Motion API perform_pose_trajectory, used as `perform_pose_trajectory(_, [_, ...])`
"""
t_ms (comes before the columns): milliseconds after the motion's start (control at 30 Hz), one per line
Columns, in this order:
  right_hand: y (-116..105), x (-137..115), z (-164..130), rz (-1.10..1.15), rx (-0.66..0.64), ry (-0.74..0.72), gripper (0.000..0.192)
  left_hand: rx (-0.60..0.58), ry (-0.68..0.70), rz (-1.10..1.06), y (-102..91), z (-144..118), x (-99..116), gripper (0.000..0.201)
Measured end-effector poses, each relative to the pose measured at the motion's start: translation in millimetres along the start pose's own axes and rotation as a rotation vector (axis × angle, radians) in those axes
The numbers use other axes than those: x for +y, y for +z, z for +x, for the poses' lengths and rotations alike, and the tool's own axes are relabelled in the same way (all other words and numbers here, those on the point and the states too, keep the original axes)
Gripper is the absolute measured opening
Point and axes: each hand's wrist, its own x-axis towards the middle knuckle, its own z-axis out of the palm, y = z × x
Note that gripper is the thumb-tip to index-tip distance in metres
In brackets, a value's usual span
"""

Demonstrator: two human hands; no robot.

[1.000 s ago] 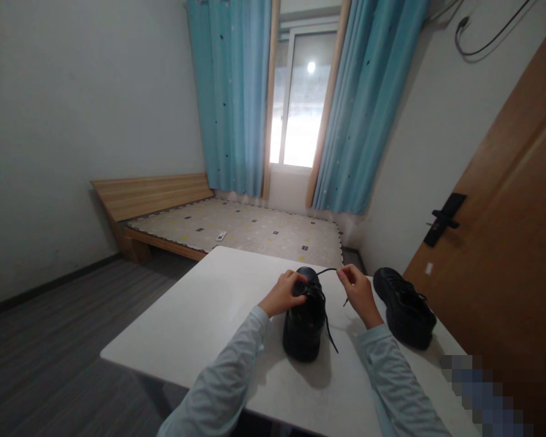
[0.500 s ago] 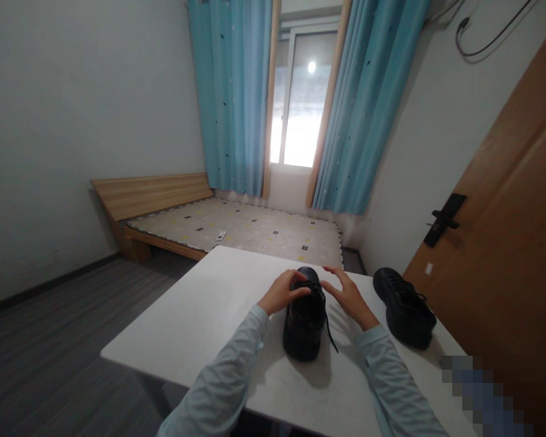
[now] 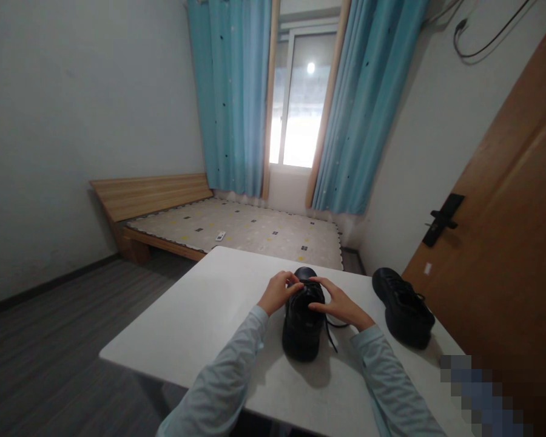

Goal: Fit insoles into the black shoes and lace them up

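Lacing step on the near shoe, centre of the bench

The white bench (image 3: 200,315) is carrying two black shoes; the near shoe (image 3: 303,325) is lying under both hands. Left hand (image 3: 276,292) and right hand (image 3: 341,306) are resting loosely curled fingers on its laces (image 3: 330,331), grasping nothing; judged next: pinching a lace end. No containers are showing.

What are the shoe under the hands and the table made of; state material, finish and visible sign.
Black shoe: probably leather or a synthetic look-alike, smooth with a dull sheen on its rounded surfaces; its lace looks like thin cord. White table: smooth, matte, evenly coloured top with no grain, likely laminate or painted board; cannot tell which.
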Motion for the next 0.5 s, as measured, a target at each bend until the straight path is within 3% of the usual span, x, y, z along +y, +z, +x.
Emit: perform_pose_trajectory(500, [-0.4,-4.2,0.0,-0.043,-0.016,0.015,0.059,0.003,0.011,-0.036,3.0,-0.8,2.7,0.009])
